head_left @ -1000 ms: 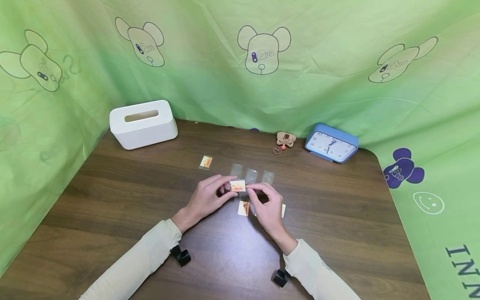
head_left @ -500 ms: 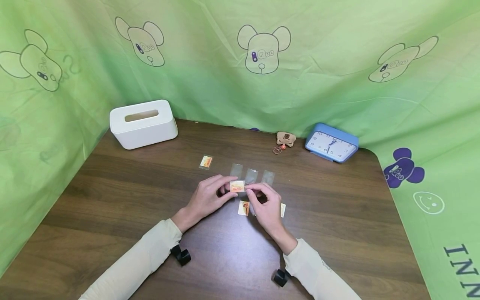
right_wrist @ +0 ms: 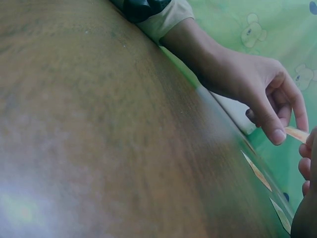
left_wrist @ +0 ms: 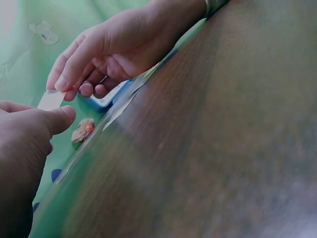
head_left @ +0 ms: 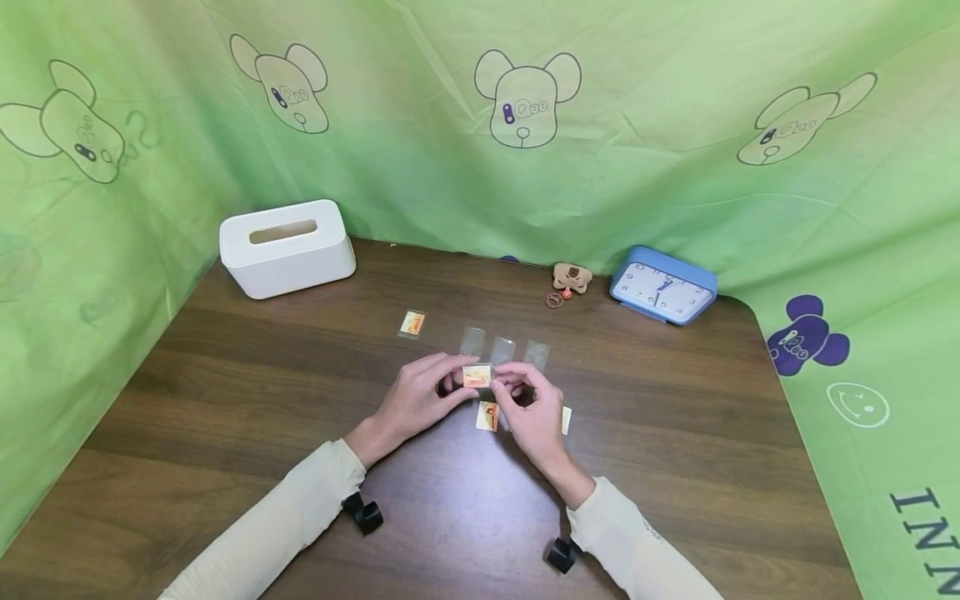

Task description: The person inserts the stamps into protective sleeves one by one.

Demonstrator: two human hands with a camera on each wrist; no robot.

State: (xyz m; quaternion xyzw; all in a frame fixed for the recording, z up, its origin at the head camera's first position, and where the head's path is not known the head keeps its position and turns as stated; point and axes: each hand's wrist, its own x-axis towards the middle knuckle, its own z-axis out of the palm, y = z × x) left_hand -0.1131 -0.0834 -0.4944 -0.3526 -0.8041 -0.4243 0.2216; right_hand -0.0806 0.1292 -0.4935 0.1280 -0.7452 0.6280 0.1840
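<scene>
In the head view, a small card point(head_left: 477, 377) with an orange and yellow picture is held up above the table, with a clear sleeve edge seeming to show around it. My left hand point(head_left: 420, 387) pinches its left end between thumb and fingers. At the right end, the thumb and fingertips of my right hand point(head_left: 536, 408) pinch it too. The left wrist view shows the pale card point(left_wrist: 51, 100) between both hands. Below the held card lies another picture card point(head_left: 487, 416). A further card point(head_left: 566, 421) is mostly hidden behind my right hand.
Three clear sleeves point(head_left: 503, 350) lie in a row just beyond the hands. Farther left is a sleeved card point(head_left: 411, 323). A white tissue box point(head_left: 288, 250), a bear-shaped trinket point(head_left: 572, 278) and a blue clock point(head_left: 663, 286) stand along the back of the table, before a green curtain.
The held card has shifted slightly down and to the right. My right fingertips have changed their hold on its right end; both hands otherwise stay in place.
</scene>
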